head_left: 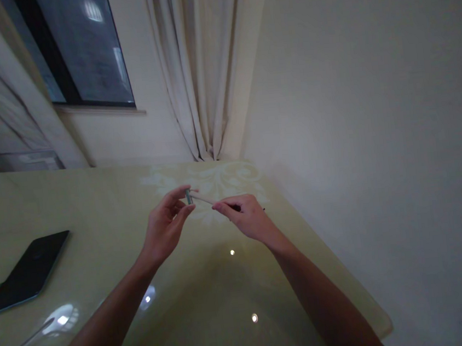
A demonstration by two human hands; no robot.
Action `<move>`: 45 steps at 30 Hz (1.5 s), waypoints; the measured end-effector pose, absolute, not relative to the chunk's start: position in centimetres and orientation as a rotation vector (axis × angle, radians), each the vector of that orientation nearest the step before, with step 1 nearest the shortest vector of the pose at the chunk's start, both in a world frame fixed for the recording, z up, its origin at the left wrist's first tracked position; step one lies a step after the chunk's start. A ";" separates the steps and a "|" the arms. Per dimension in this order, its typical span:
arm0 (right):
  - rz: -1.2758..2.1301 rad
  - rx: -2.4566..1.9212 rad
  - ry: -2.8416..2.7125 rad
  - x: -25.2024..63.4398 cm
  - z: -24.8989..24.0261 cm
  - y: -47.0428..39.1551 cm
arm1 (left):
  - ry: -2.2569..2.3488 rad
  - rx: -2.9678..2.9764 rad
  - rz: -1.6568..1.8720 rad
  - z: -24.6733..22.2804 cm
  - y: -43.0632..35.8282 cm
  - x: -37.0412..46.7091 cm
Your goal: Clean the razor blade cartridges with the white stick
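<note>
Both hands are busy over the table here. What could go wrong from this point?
The left hand only pinches the small grey-green object, so its grip might slip. The thin pale stick in the right hand points toward that object; a skid could jab the left hand. Either thing, if dropped, might slide across the glossy yellow-green tabletop.

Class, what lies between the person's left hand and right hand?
In the head view, a thin pale stick runs from the right hand toward a small grey-green piece held in the left hand.
</note>
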State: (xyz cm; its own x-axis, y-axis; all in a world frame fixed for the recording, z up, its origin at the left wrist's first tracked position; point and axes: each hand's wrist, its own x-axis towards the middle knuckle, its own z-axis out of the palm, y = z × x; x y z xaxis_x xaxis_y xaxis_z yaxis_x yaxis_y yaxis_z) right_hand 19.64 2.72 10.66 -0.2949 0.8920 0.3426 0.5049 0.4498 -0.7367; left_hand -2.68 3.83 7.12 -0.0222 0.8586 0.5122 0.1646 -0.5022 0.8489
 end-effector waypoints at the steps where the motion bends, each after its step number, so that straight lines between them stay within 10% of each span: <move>1: 0.646 -1.168 -1.944 19.7 10.7 2.7 | 1.076 1.686 1.569 7.0 3.9 -2.7; 45: 0.678 -1.059 -2.072 21.0 11.2 3.3 | 0.959 1.667 1.589 7.1 3.6 -2.7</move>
State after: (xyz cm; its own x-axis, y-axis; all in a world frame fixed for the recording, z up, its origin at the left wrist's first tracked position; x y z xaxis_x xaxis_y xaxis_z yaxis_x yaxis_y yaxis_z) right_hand 21.05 3.33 11.22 -0.4187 0.8389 0.3477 0.4712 0.5280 -0.7065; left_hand -2.67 3.56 7.14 0.0051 0.8459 0.5333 0.0774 -0.5321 0.8432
